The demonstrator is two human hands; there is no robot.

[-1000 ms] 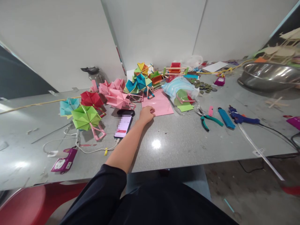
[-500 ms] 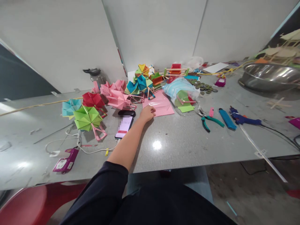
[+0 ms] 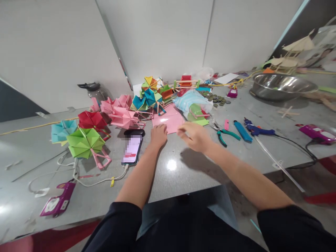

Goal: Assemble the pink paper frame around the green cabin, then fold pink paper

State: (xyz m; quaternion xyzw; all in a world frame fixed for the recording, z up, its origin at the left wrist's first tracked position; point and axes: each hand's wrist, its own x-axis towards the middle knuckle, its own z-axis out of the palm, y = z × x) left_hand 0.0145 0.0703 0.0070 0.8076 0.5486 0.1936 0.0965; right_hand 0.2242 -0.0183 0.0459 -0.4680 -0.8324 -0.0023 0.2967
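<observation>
My left hand (image 3: 158, 135) lies palm down, fingers flat, over the lower left edge of a sheet of pink paper (image 3: 169, 120) in a shiny clear sleeve. Above the table at the sheet's lower right corner is my right hand (image 3: 195, 137). Its fingers are loosely curled, with a gap to the thumb and nothing visible in them. A phone (image 3: 132, 148) with a cable plugged in lies left of my left hand. Beyond the right hand sits a clear plastic bag (image 3: 193, 101) with blue, green and pink contents.
Folded-paper pinwheel shapes, green (image 3: 85, 142), red (image 3: 91, 120) and pink (image 3: 123, 117), stand at left. Pliers (image 3: 223, 133), a blue cutter (image 3: 243, 131) and a glue gun (image 3: 258, 128) lie at right. Farther back is a steel bowl (image 3: 282, 94).
My right hand has come into view from the right and is now near the pink paper. My left hand stays at the sheet, its fingers flatter. The view has shifted right.
</observation>
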